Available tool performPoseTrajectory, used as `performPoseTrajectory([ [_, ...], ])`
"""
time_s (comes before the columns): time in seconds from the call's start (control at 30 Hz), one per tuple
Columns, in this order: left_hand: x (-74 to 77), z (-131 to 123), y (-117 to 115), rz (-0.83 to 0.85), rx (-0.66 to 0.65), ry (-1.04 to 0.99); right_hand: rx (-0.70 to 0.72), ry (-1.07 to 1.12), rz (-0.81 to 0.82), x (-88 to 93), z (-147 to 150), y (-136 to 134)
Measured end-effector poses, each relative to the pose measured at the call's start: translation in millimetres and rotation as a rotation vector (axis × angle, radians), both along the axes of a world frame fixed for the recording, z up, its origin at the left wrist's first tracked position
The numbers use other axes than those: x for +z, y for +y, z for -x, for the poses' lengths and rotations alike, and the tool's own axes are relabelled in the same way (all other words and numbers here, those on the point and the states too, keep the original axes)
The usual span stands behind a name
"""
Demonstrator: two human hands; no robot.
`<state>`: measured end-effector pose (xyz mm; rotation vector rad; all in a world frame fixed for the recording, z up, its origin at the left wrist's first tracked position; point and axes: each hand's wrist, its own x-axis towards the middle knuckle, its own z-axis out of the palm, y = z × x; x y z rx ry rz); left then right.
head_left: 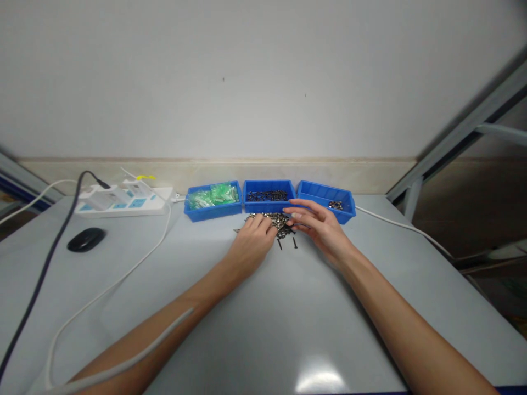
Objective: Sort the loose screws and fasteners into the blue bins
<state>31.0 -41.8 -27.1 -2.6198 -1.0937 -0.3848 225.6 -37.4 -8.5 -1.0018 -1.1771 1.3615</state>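
Note:
A loose pile of screws [283,224], some silvery and some dark, lies on the table in front of the blue bins. My left hand [253,241] rests at the pile's left side, fingers bent down into it and close together. Its fingertips are hidden, and I cannot make out what they hold. At the pile's right edge is my right hand [323,227], its fingers apart and pointing left over the screws; nothing shows between them. Two dark screws [295,243] lie separately just in front of the pile.
Behind the hands stand a left bin [214,213] with green-and-clear plastic packets, a middle bin [269,207] with dark screws, and a right bin [325,192] with a few shiny metal pieces. A power strip [160,206], black mouse [86,240] and cables [119,284] lie left.

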Motion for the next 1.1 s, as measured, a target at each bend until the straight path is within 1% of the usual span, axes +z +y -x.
performPoseTrajectory([
  [0.2, 5.0, -1, -3, 0.011, -0.052, 0.004, -0.031, 0.008, 0.019, 0.8, 1, 0],
  [0.33, 4.0, -2, -1, 0.022, -0.056, 0.008, -0.041, 0.01, 0.035, 1.6, 2, 0],
  [0.57, 3.2, -1, -1, -0.019, -0.084, 0.049, -0.044, 0.006, 0.047, 1.7, 3, 0],
  [0.7, 2.4, 1, -2, -0.019, -0.092, 0.028, -0.054, 0.014, 0.045, -0.2, 1, 2],
  [0.77, 1.3, 3, -1, -0.004, -0.098, -0.019, -0.058, 0.017, 0.039, -1.8, 0, 3],
  [0.83, 0.4, 6, -2, 0.034, -0.106, -0.108, -0.058, 0.011, 0.03, -3.7, -1, 3],
  [0.9, 0.5, 10, -2, 0.094, -0.11, -0.247, -0.054, -0.025, 0.006, -5.2, -2, 4],
  [0.97, 1.8, 15, -3, 0.153, -0.119, -0.411, -0.041, -0.114, -0.047, -5.8, -3, 4],
  [1.03, 3.8, 19, -5, 0.187, -0.134, -0.55, 0.009, -0.223, -0.106, -5.5, -3, 2],
  [1.1, 6.0, 22, -6, 0.195, -0.143, -0.632, 0.113, -0.289, -0.128, -5.0, 0, -1],
])
